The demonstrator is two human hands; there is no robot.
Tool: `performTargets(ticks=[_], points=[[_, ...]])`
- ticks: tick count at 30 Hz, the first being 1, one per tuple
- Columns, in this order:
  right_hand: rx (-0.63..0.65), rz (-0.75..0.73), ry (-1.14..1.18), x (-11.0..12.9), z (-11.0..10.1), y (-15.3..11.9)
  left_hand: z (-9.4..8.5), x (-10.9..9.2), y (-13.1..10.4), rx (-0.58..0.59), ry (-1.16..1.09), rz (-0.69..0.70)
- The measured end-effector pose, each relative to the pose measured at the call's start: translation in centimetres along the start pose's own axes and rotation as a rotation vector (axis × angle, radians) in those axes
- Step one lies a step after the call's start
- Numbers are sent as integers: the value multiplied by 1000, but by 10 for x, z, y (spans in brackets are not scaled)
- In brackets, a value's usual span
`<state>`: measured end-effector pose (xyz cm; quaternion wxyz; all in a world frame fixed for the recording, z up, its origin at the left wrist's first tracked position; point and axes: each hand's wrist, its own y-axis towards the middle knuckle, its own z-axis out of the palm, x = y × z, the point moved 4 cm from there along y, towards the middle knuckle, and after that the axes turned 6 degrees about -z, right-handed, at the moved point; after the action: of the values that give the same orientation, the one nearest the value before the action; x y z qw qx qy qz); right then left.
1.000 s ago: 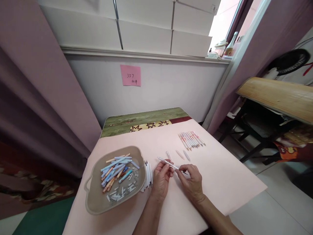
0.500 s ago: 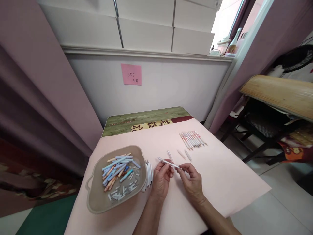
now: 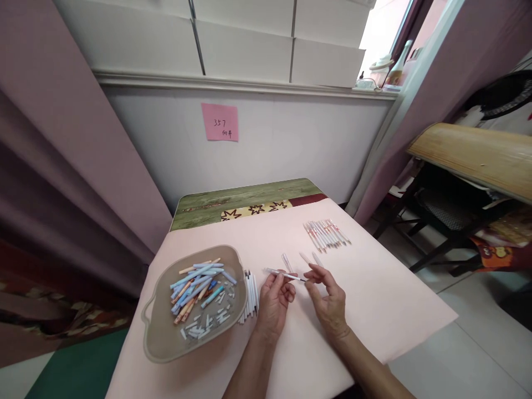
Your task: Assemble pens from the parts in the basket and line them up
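Note:
My left hand (image 3: 274, 305) pinches a thin white pen (image 3: 286, 275) that points right, its dark tip near my right hand (image 3: 328, 296). The right fingers are bent close to that tip; whether they grip it is too small to tell. Beyond the hands lie a clear pen cap (image 3: 286, 262) and two pale pen barrels (image 3: 317, 259). White refills (image 3: 251, 293) lie side by side left of my left hand. A beige basket (image 3: 152, 338) holds blue and orange pen barrels (image 3: 199, 285) and small white and clear pieces (image 3: 208, 326).
A row of assembled pens (image 3: 327, 235) lies at the back right of the pink-covered table (image 3: 386, 299). The green table edge (image 3: 245, 191) meets the wall, which carries a pink note (image 3: 220, 122). A wooden table (image 3: 474, 155) and dark chair stand to the right.
My right fingers have slid right along the pen and opened a little, and the dark tip now shows. The view has shifted slightly.

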<state>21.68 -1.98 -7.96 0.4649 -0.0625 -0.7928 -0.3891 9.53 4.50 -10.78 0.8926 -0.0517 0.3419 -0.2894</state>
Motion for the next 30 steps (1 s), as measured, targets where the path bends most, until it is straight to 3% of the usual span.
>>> performTargets(ticks=[5, 8, 11, 15, 20, 22, 25, 30], points=[[-119, 178, -39, -24, -22, 7, -5, 0, 4, -27, -45, -17], [-100, 144, -196, -33, -35, 18, -7, -1, 5, -30, -90, -33], [7, 78, -448, -38, -40, 32, -7, -3, 6, -24, -136, -39], [227, 21, -678, -42, -22, 45, -6, -2, 5, -11, -174, -84], [265, 5, -758, -43, 7, 51, -6, -2, 3, -12, -158, -88], [263, -1, -779, -38, 7, 50, -7, -2, 3, -24, -155, -76], [246, -15, -751, -26, -9, 41, -8, -3, 4, -41, -154, -41], [266, 100, -365, -6, -46, 18, -8, -5, 6, -92, -90, 80]])
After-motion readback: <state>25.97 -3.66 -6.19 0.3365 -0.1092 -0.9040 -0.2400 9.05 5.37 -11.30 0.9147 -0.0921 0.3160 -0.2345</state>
